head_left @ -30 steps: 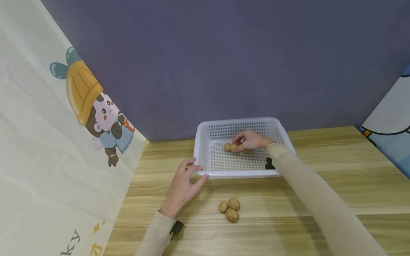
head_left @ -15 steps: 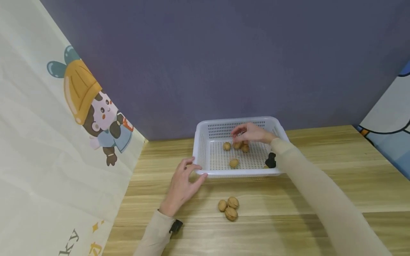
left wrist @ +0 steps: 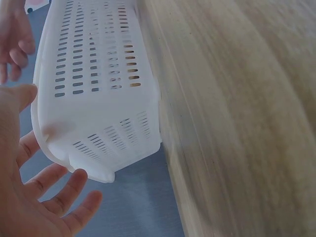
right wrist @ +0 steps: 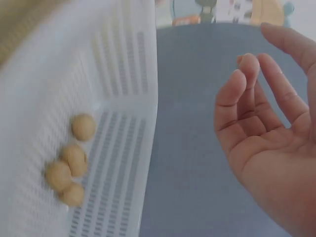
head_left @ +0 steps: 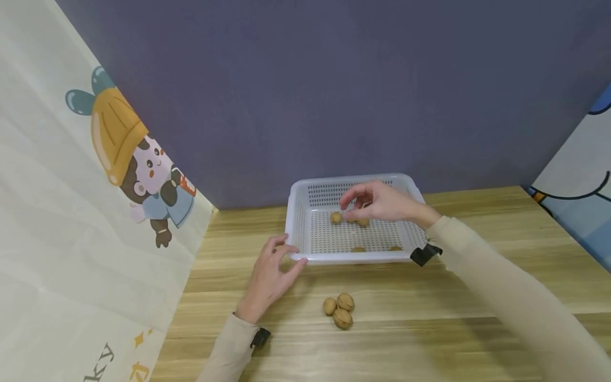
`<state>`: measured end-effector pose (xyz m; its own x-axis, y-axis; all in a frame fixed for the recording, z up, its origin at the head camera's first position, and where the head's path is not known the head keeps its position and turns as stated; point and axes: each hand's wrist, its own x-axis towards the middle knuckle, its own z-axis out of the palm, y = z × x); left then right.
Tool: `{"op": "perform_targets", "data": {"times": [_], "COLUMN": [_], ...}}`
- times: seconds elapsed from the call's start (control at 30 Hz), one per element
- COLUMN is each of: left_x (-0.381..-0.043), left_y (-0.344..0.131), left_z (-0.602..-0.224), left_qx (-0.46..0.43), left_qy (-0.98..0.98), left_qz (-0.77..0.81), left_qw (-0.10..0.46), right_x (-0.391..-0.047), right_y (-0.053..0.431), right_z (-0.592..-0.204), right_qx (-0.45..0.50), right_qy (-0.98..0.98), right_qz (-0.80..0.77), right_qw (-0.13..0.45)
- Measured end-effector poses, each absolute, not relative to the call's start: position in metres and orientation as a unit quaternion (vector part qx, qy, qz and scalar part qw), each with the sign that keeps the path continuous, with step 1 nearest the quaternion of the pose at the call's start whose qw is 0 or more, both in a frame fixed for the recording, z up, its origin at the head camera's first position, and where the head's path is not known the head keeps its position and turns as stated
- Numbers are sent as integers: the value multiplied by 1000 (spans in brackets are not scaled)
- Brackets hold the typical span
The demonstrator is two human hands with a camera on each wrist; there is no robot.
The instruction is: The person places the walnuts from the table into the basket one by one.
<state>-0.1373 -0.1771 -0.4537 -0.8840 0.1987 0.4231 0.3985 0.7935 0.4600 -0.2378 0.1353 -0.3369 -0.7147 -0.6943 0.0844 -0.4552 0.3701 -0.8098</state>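
A white perforated plastic basket (head_left: 355, 258) stands on the wooden table against the dark wall. My left hand (head_left: 267, 278) holds its near left corner, the thumb outside the rim and the index finger over it; the other fingers spread loosely in the left wrist view. Over the basket hovers my right hand (head_left: 386, 204), fingers loosely bent and nothing between them. Several walnuts (right wrist: 83, 127) lie on the basket floor; in the head view the right hand and front rim partly hide some. Three more walnuts (head_left: 342, 318) sit together on the table in front.
The dark wall (head_left: 334, 95) rises right behind the basket. A pale sheet with a cartoon figure (head_left: 157, 170) hangs at the left, and another printed panel (head_left: 573, 159) at the right. Black wrist cameras (head_left: 426, 253) sit on both sleeves.
My right hand has let go of walnuts inside the basket and risen toward the camera. One walnut has come to lie near the front rim. The left hand stays at the corner.
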Motion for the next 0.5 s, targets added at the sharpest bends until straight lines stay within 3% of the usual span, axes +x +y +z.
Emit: {"op": "perform_targets", "data": {"times": [0.3,0.5], "left_x": [-135,-135], "left_y": [-177,-177], "left_z": [-453,-452], "left_qx": [-165,-164], "left_qy": [-927,-927], "left_qz": [-281,-280], "left_qw": [183,187], "right_x": [-166,-138], "right_y": [129,124], "right_z": [-372,-413], "right_qx": [-401,-405], "right_qy": [795,785], "right_qz": [-440,-444], "right_qw": [118,154]}}
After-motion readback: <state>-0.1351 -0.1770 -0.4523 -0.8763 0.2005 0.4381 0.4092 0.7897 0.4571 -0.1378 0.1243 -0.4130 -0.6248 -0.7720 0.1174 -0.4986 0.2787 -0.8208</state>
